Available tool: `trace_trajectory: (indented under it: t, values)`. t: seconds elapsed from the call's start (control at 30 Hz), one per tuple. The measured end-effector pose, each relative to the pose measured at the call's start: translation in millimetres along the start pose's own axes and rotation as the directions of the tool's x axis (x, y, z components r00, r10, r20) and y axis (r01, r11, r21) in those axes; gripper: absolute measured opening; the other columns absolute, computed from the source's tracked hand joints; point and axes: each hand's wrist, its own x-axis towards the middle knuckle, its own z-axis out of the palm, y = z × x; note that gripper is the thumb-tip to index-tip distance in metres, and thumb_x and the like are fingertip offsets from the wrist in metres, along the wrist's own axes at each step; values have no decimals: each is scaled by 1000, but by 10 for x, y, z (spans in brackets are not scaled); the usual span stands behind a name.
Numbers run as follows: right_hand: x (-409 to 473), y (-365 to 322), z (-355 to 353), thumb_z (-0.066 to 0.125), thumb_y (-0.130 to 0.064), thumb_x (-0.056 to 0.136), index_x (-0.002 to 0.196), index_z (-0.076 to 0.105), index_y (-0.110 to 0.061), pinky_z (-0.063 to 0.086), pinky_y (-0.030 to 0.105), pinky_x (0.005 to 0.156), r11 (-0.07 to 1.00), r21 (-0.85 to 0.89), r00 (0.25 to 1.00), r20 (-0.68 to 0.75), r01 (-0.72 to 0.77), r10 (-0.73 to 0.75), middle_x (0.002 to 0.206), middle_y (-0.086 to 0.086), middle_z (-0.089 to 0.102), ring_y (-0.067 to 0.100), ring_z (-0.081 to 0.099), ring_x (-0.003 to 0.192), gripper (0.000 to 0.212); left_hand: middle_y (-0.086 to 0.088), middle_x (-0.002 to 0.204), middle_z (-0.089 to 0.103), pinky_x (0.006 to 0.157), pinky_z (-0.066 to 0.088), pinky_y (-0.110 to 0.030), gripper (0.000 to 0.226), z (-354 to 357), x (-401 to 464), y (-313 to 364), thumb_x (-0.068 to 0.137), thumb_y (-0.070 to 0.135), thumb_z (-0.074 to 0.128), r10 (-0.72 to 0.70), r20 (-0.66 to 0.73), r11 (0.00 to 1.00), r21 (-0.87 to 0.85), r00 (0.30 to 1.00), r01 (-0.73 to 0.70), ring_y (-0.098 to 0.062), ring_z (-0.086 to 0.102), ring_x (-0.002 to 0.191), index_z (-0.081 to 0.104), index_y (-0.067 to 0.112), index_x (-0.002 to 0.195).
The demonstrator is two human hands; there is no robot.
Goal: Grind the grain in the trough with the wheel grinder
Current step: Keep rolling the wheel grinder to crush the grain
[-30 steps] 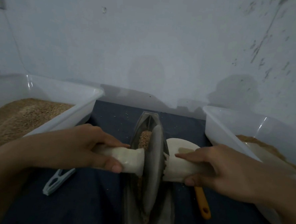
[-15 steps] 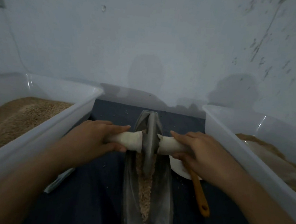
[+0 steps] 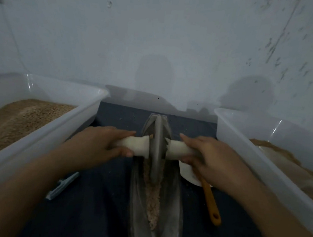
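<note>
A narrow grey metal trough [image 3: 174,207] runs away from me down the middle of a dark mat. Crushed brown grain [image 3: 153,200] lies along its groove. The grey wheel grinder [image 3: 157,151] stands on edge in the trough's far half, with a white handle sticking out on each side. My left hand [image 3: 99,144] grips the left handle [image 3: 137,146]. My right hand [image 3: 215,158] grips the right handle [image 3: 177,150], with the forefinger stretched along its top.
A clear tub [image 3: 46,139] of brown grain stands at the left, and another clear tub [image 3: 270,167] with brown meal at the right. An orange-handled white scoop [image 3: 210,204] lies right of the trough. A pale blue clip [image 3: 62,186] lies left. A wall rises close behind.
Both hands have rolled the wheel from the near part of the trough to its far end, baring the crushed grain in the near groove. My arms are stretched further out.
</note>
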Motion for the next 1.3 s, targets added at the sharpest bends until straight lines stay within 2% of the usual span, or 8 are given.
trace_trajectory:
  t: [0.13,0.33,0.47,0.57,0.73,0.9,1.1,1.3]
  values:
    - [95,27,143,47,-40,94,145,23,-30,25,20,86,998,-61,994,-105,4,-10,122,-8,54,12,45,109,58,7,120,54,90,31,-25,65,197,66,-11,86,55,43,75,-237,966,260,969,-11,-13,49,111,23,36,145]
    - [-57,38,-140,56,-46,87,137,40,-40,29,16,70,997,34,990,117,69,-72,107,-15,57,-3,46,90,53,31,107,55,80,38,-4,65,-150,-61,46,61,81,42,64,99,995,-85,993,-55,17,51,91,35,61,122]
    - [-195,58,-399,61,-57,77,120,43,-59,45,24,90,972,234,931,350,20,-104,116,-19,61,-4,54,102,47,30,98,66,74,45,-9,51,-316,-141,76,63,81,48,165,285,954,-290,944,-79,9,62,87,50,64,111]
    - [-182,42,-380,61,-56,78,119,44,-56,44,23,92,970,243,938,335,11,-94,121,-19,59,-4,52,106,44,32,96,65,73,42,-7,53,-310,-128,87,65,76,49,156,315,947,-316,936,-52,11,60,87,52,59,116]
    - [-2,24,-47,55,-45,88,140,33,-40,29,18,77,999,33,998,53,-26,24,120,-10,57,9,49,107,57,23,110,53,83,38,-17,65,-68,-8,58,62,74,37,8,42,999,-40,999,-6,2,53,100,30,59,126]
    - [107,35,136,49,-39,94,145,24,-30,26,20,89,997,-75,994,-110,7,-15,126,-7,53,12,44,111,58,7,112,58,88,34,-28,67,159,63,-6,79,58,45,78,-247,988,150,966,-41,-15,52,105,30,38,141]
    - [-61,72,-188,60,-46,84,136,38,-43,32,11,72,995,62,985,151,77,-86,109,-17,58,-3,47,94,57,36,95,57,74,38,-2,55,-143,-46,18,58,80,47,62,99,983,-181,993,-43,18,53,88,40,67,111]
    - [-190,21,-366,61,-57,77,114,42,-61,44,23,88,976,215,951,296,26,-90,117,-19,61,-3,54,102,41,27,101,67,73,43,-7,46,-267,-110,49,65,79,50,149,264,950,-306,953,-64,8,61,86,48,65,108]
